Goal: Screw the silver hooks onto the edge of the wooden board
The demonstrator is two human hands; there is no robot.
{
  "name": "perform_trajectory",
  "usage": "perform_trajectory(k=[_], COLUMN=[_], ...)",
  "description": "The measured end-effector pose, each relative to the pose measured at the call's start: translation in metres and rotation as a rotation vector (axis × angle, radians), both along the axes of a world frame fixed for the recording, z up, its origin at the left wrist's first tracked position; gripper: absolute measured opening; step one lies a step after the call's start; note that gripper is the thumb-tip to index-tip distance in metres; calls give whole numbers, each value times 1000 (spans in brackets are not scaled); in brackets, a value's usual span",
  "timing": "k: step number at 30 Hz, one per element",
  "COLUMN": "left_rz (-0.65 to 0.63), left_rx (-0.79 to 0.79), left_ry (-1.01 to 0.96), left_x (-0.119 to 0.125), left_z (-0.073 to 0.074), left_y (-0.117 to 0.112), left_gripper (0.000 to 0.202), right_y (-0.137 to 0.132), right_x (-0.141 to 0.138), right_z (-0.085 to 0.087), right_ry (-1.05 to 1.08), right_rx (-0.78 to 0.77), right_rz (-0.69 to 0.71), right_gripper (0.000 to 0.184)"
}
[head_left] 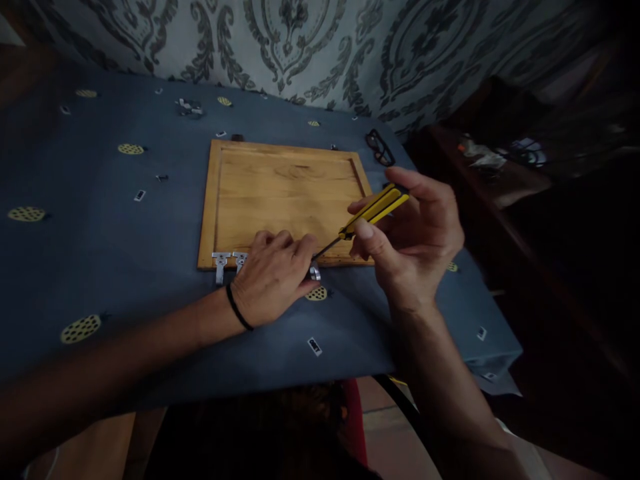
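A framed wooden panel [290, 200], perhaps a cabinet door, lies flat on the table. My right hand [415, 233] has its fingers and thumb round the yellow and black handle of a screwdriver [375, 212]. The shaft slants down to the left, and its tip reaches the panel's near edge beside my left hand [275, 273]. That hand rests on this edge with fingers curled, its thumb and forefinger around a shiny metal hinge part [315, 271], mostly hidden. Left of it, two metal hinge pieces [221, 268] sit along the same edge, the second partly covered by my fingers.
The table wears a blue cloth [165, 247] with pineapple prints. A pair of glasses [380, 148] lies beyond the panel's right corner. Another metal hinge [190, 107] is at the back left, and a small screw-like piece [161, 178] lies left of the panel. Patterned fabric hangs behind.
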State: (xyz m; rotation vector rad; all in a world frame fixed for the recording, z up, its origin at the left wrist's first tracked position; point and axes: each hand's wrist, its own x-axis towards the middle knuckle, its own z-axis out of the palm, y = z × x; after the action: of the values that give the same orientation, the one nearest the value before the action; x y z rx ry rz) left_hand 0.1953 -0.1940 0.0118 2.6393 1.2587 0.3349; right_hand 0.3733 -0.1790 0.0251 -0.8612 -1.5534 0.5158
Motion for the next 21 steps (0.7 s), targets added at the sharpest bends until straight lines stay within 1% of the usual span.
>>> perform_trajectory(k=[3,6,9,13,16,21], left_rz=[2,4,7,4,8,10], left_rx=[-23,-38,-27,-18,-11,-9], left_ry=[1,1,0,7,8,-5], left_x=[0,0,0,0,0,0], left_z=[2,2,2,1,0,-1], left_y=[0,1,1,0,0,1], left_gripper=[39,38,39,41,41,42], right_y=[1,3,2,-2,-3,0], right_x=[-1,0,1,0,1,2], right_z=[-1,-1,-1,0,0,-2], right_ry=[28,32,4,14,31,-2], right_rx=[55,104,105,30,16,6], right_rz=[-52,-121,-152,-111,-86,-57], right_gripper=[46,42,42,47,47,48])
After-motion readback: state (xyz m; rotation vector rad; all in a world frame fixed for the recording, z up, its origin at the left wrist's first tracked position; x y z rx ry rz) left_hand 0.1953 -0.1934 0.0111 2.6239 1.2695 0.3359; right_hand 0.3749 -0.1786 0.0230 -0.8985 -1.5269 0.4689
